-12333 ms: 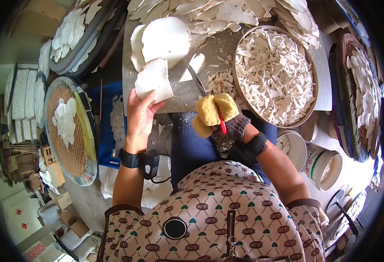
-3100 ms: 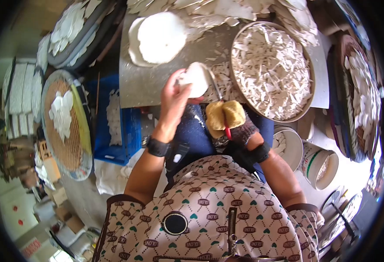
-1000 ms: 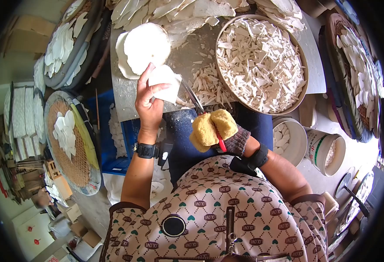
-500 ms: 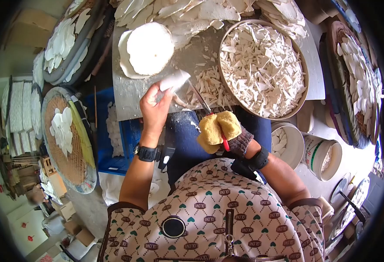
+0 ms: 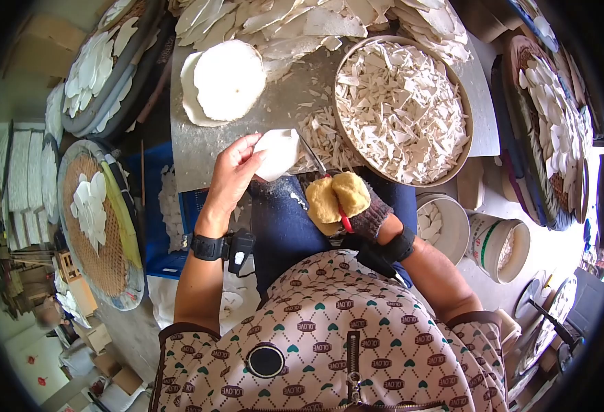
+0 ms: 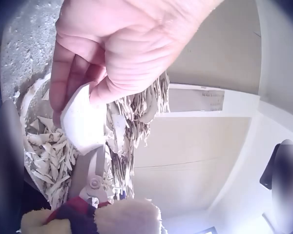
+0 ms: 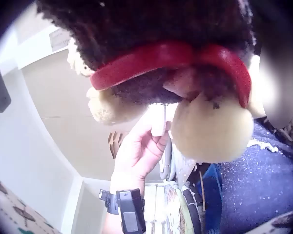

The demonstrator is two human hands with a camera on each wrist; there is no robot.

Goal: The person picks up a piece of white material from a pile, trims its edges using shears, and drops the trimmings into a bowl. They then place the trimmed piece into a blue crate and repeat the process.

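A white piece (image 5: 278,155) is pinched by the left hand (image 5: 233,173) beside scissors (image 5: 314,156), which are gripped by the gloved right hand (image 5: 369,214).

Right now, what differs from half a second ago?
The left hand turned the thin white angular piece broad face up, lower in the head view. Nothing was released: the gloved right hand still grips red-handled metal shears. Overlapping round white slabs stayed put.

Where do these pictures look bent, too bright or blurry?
Head view: edges bow inside a dark round border, glare bleaches the round white slice; left wrist view: the held piece is washed out, with smeared patches at both sides; right wrist view: a blurred patch beside the dark glove.
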